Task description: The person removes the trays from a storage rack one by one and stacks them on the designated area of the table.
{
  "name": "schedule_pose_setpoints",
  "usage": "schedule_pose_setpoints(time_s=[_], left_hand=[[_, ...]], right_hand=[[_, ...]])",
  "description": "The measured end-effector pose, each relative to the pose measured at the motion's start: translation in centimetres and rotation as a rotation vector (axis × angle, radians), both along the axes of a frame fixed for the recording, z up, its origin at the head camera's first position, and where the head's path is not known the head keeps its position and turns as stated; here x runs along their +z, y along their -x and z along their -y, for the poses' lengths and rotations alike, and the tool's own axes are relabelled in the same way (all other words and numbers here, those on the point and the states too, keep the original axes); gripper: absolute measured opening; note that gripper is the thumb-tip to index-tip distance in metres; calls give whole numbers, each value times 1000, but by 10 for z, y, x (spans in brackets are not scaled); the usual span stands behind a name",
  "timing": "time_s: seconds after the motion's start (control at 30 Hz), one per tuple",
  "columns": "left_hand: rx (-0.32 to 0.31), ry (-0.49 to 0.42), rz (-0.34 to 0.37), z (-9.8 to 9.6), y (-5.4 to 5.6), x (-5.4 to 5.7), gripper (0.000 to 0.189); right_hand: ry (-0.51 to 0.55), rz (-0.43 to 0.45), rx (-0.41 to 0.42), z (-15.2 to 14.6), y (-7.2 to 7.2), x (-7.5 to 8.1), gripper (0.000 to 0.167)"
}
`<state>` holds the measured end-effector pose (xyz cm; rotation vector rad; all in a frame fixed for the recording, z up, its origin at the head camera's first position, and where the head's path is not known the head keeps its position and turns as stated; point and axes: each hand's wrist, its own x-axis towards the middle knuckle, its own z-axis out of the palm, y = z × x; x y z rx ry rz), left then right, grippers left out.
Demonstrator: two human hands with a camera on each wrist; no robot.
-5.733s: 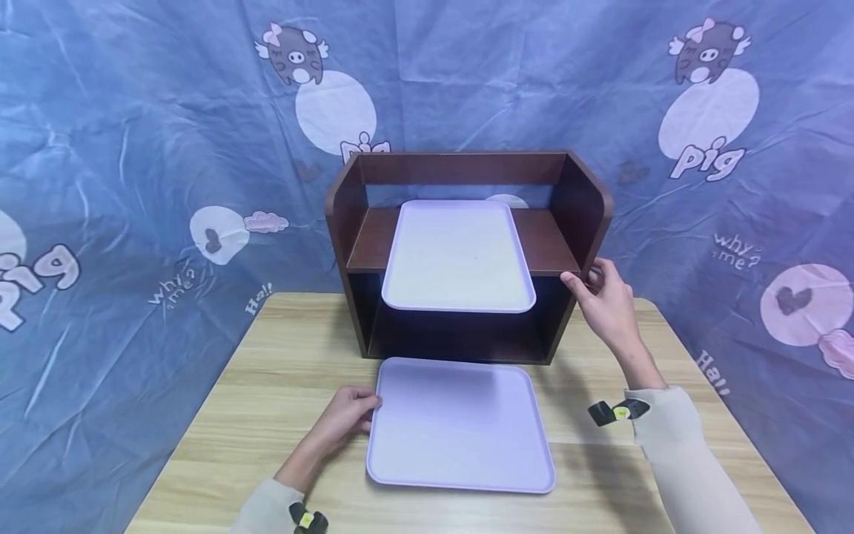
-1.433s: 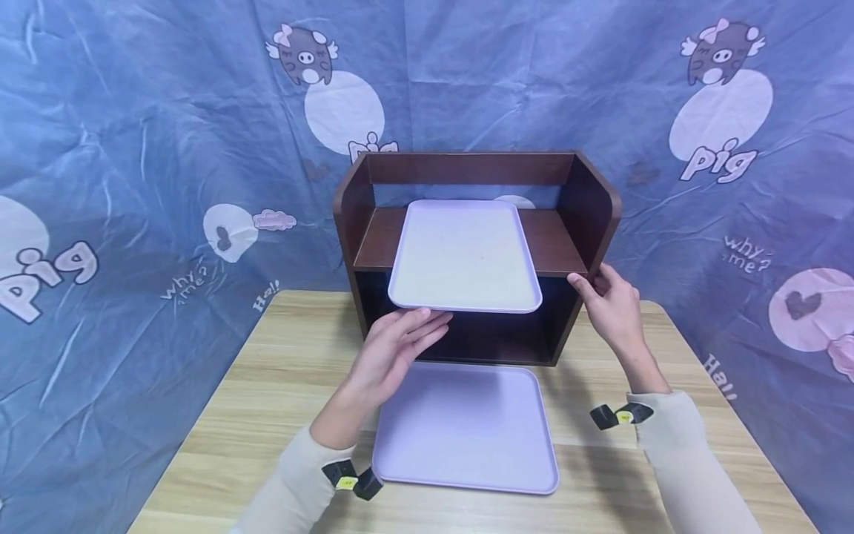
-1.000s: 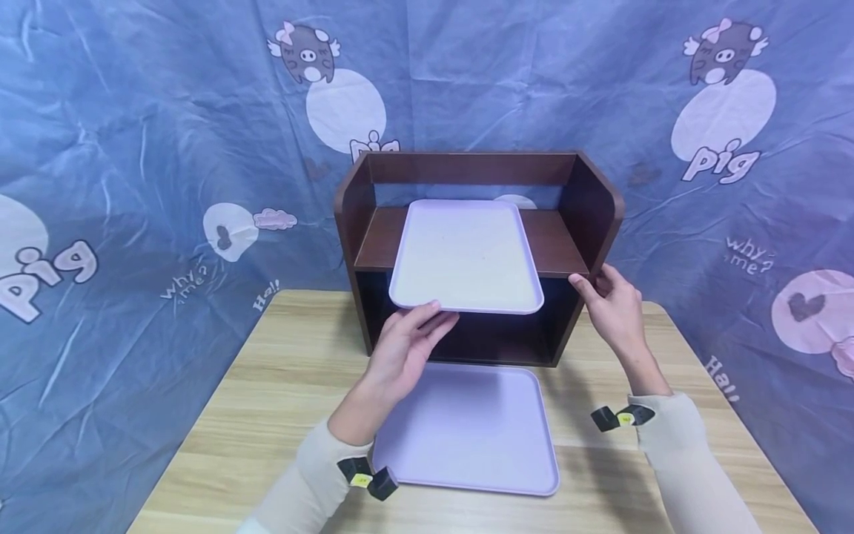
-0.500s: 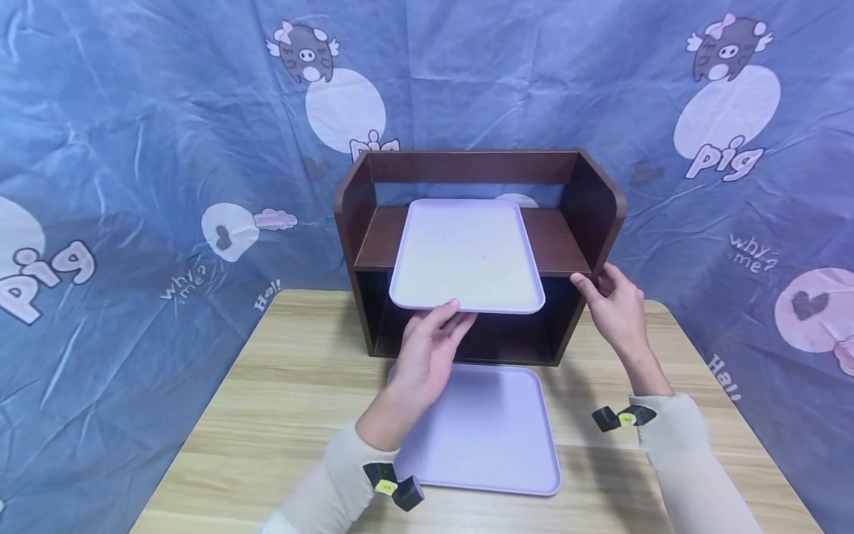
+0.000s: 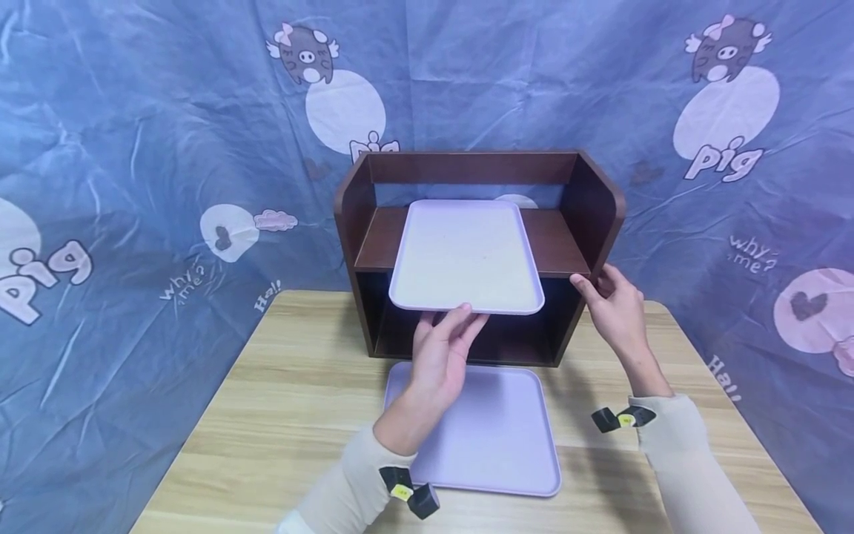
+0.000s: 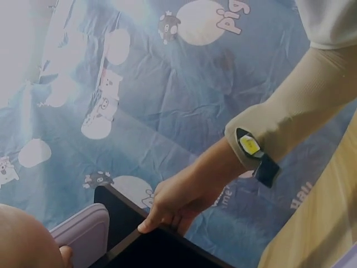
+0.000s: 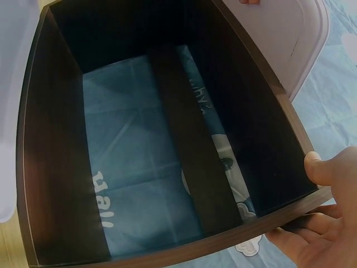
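A lilac tray (image 5: 467, 256) lies lengthwise on the upper board of a dark brown wooden shelf (image 5: 557, 237), its near end sticking out past the board's front. My left hand (image 5: 440, 363) pinches the middle of that near rim, thumb on top and fingers underneath. Below it, a second lilac tray (image 5: 494, 430) rests on the table in front of the shelf, partly covered by my left arm. With thumb in front and fingers behind, my right hand (image 5: 617, 308) grips the shelf's right side panel. The right wrist view shows this hand (image 7: 329, 218) around the panel's edge, beside the shelf's lower compartment.
The shelf stands at the back of a light wood-grain table (image 5: 287, 386). Right behind it hangs a blue cloth (image 5: 167, 148) printed with pigs and lettering, which also closes in both sides. The shelf's lower compartment (image 5: 514, 337) opens toward me under the upper tray.
My left hand has left the lower tray's left edge, risen to the upper tray's near rim and slid right along it. The right hand keeps its grip; both trays stay in place.
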<state>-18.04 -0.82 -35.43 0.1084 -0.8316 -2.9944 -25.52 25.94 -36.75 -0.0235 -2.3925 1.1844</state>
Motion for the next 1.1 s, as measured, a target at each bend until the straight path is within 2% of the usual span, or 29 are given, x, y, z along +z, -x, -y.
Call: schedule_pose_setpoints(time_s=[0.23,0.5,0.83,1.1], left_hand=[[43,-18,10,-4,-2,1,52],[84,-17,0,-4,-2,2,45],[121,-10,18,-3,-3,3,33],[130,-17,31,-1,-4,3,32]], right_hand=[[2,-6,0,1,0,0,54],[1,-15,-5,2,0,0,52],[4,-5,-3,2,-1,0,54],[8,2,4,2,-1,1,55]])
